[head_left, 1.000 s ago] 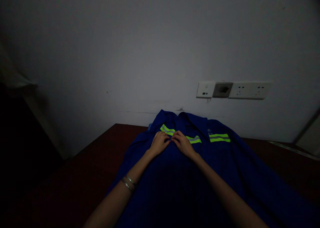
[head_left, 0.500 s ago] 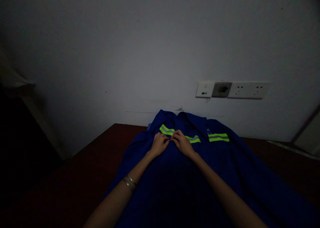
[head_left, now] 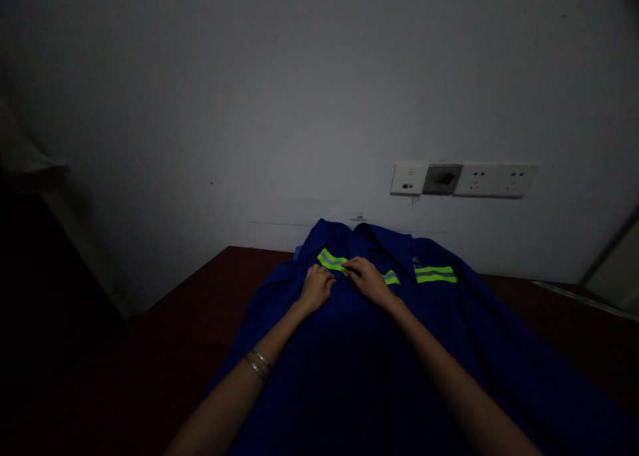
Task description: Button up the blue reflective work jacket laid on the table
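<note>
A blue work jacket [head_left: 359, 349] with yellow-green reflective stripes [head_left: 435, 274] lies spread on a dark red-brown table [head_left: 164, 336], collar toward the wall. My left hand [head_left: 316, 287] rests on the chest of the jacket, fingers curled and pinching the fabric at the front opening. My right hand [head_left: 368, 279] lies just beside it, fingers bent and pressed on the fabric over the stripe near the collar. The fingertips of both hands meet at the jacket's middle. Two thin bracelets [head_left: 257, 364] sit on my left wrist.
A white wall rises right behind the table, with a row of white sockets and one dark plate [head_left: 462, 180] above the jacket's right shoulder. The room is dim. A dark shape [head_left: 34, 269] stands at the left, a pale frame [head_left: 606, 269] at the right.
My right hand has slid a little up and left onto the stripe near the collar. My left hand has barely moved.
</note>
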{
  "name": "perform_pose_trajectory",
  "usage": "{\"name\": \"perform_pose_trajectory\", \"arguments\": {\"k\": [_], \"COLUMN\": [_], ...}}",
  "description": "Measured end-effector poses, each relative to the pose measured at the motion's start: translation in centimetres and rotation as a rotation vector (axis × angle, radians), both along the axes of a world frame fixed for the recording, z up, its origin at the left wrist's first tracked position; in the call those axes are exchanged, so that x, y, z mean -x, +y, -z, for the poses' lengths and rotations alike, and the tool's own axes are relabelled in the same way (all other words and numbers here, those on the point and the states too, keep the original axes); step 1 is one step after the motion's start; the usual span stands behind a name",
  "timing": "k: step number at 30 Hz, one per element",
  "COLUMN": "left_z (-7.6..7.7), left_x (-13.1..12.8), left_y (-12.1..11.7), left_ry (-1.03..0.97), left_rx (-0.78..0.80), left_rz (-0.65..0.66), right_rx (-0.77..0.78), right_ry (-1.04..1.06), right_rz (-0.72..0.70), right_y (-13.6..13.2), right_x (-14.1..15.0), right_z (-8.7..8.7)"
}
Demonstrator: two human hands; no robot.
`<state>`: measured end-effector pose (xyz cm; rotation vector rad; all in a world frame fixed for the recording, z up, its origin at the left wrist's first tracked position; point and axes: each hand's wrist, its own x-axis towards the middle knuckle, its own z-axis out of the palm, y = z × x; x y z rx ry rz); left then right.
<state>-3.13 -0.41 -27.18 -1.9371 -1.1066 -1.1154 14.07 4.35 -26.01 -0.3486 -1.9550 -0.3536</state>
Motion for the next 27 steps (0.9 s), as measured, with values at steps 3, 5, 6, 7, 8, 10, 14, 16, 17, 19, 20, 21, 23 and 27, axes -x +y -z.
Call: {"name": "perform_pose_trajectory", "arguments": {"k": [3,5,6,7,8,10,14,16,17,19,20,21,23,27], "left_z": [0.0,-0.1,-0.1,-0.1,-0.1,-0.1,-0.1,0.0,0.0,0.0,0.1,0.1,0.2,0.2], "left_x": [-0.1,-0.2,-0.3,-0.3,-0.4,-0.4,-0.5,-0.5,-0.5,-0.4,-0.4,-0.4,-0.4,-0.4], "left_y": [-0.2,-0.4,-0.5,-0.5,-0.6,-0.7,-0.8,-0.8,-0.8,-0.8,-0.7,-0.7,-0.6,-0.4], "left_ry": [0.027,0.05,0.058,0.064,0.07,0.085,0.125,0.146,0.156,0.173,0.176,0.175,0.161,0.102], "left_rx": [-0.026,-0.047,-0.056,-0.063,-0.067,-0.073,-0.094,-0.109,-0.116,-0.128,-0.132,-0.134,-0.134,-0.112], "left_rz": [-0.009,-0.029,-0.033,-0.033,-0.032,-0.038,-0.06,-0.068,-0.076,-0.091,-0.096,-0.1,-0.102,-0.084], "right_rx": [-0.067,-0.121,-0.144,-0.162,-0.175,-0.197,-0.217,-0.218,-0.22,-0.227,-0.231,-0.236,-0.243,-0.256], "right_ry": [-0.11,-0.175,-0.189,-0.191,-0.185,-0.173,-0.167,-0.163,-0.161,-0.162,-0.161,-0.158,-0.142,-0.109], "right_rz": [0.108,0.181,0.214,0.242,0.266,0.302,0.313,0.3,0.3,0.315,0.329,0.345,0.37,0.392], "right_y": [-1.2,-1.8,-2.0,-2.2,-2.3,-2.3,-2.2,-2.3,-2.3,-2.4,-2.5,-2.5,-2.4,-2.0], "right_x": [0.4,0.8,1.0,1.1,1.1,1.2,1.1,1.0,1.0,1.0,0.9,0.9,0.9,0.9], "right_z": [0.3,0.5,0.6,0.6,0.7,0.7,0.7,0.7,0.7,0.7,0.7,0.7,0.8,1.0]}}
